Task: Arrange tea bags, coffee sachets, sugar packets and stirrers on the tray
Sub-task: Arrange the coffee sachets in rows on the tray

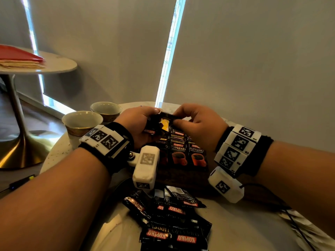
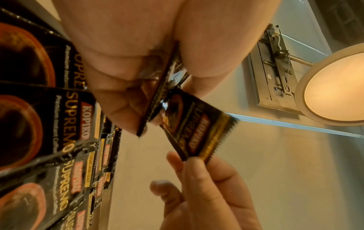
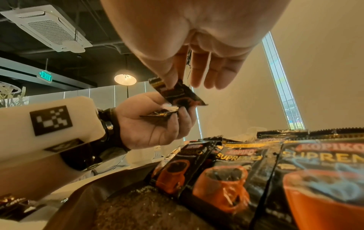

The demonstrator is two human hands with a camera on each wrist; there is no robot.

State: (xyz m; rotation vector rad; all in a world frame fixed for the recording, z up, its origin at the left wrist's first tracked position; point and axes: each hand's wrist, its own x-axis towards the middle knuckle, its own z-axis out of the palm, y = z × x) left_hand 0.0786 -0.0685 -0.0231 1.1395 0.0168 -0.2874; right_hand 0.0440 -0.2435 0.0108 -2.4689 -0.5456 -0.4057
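Note:
My left hand (image 1: 143, 120) grips a small stack of black Kopiko coffee sachets (image 2: 157, 96) above the far end of the dark wooden tray (image 1: 181, 176). My right hand (image 1: 183, 120) pinches one sachet (image 2: 197, 129) from that stack between thumb and forefinger, with its other fingers straight in the right wrist view. This sachet (image 3: 181, 95) hangs just above the stack (image 3: 159, 115). Rows of coffee sachets (image 1: 178, 151) lie face up on the tray below both hands. A loose pile of sachets (image 1: 170, 220) lies on the table at the near edge.
Two empty cups (image 1: 81, 122) (image 1: 106, 109) stand on the round table left of the tray. A black cable (image 1: 290, 212) runs over the table's right side. A second round table (image 1: 54, 66) with a red item stands far left. A blind-covered wall rises close behind.

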